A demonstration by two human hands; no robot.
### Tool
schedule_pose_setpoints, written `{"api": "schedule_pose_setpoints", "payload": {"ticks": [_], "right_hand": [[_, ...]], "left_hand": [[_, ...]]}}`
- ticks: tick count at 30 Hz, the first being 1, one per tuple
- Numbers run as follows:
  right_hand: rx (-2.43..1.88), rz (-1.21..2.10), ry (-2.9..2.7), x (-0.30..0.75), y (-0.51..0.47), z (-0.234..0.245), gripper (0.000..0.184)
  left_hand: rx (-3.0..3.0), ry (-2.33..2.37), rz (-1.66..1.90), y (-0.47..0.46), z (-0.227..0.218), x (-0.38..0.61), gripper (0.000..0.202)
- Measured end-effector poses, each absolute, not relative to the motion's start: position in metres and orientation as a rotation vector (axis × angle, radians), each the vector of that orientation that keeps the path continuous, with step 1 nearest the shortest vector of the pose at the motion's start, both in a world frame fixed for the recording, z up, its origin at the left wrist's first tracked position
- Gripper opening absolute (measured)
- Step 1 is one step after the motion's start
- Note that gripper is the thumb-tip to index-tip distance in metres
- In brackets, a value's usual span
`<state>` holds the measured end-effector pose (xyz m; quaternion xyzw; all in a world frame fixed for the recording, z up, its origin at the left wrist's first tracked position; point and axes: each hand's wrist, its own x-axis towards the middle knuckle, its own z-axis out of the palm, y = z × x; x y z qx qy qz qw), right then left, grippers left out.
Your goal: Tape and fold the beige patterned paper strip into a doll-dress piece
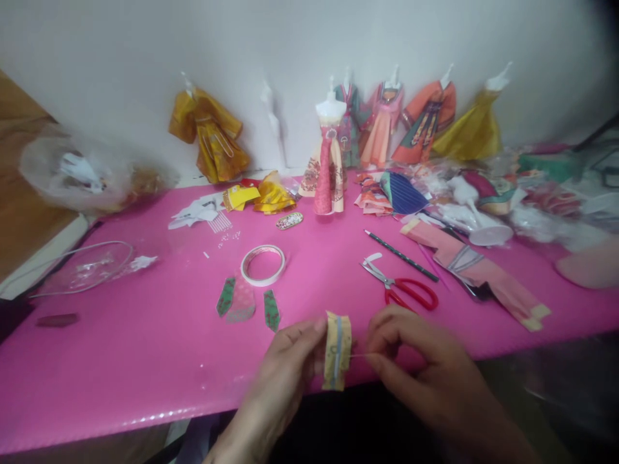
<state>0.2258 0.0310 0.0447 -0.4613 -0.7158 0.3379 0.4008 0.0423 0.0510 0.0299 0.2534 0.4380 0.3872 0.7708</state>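
My left hand (290, 361) pinches a small yellow patterned paper piece (337, 351) with a pale blue stripe down its middle, holding it upright over the front edge of the pink table (145, 361). My right hand (411, 354) is at the piece's right side, fingers closed on what looks like a thin strip or thread coming off it. A roll of double-sided tape (263, 265) lies beyond my left hand. Red-handled scissors (401, 287) lie just beyond my right hand.
Small green and pink paper cut-outs (242, 301) lie near the tape. A black pencil (401, 256), a long pink paper garment (478, 270), a dressed mannequin (329, 161) and several paper dresses line the back wall. A plastic bag (77, 171) sits far left.
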Motion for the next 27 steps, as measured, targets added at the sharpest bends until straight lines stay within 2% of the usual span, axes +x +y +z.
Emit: {"api": "schedule_pose_setpoints", "payload": {"ticks": [3, 6, 27], "right_hand": [[-1.290, 1.026, -1.764, 0.228, 0.031, 0.044, 0.013], [-1.386, 1.044, -1.787, 0.230, 0.031, 0.045, 0.012], [-1.498, 0.971, -1.835, 0.232, 0.030, 0.044, 0.011]], "left_hand": [[0.680, 0.955, 0.648, 0.049, 0.034, 0.040, 0.020], [0.771, 0.911, 0.564, 0.049, 0.037, 0.040, 0.017], [0.898, 0.880, 0.490, 0.048, 0.041, 0.044, 0.008]]}}
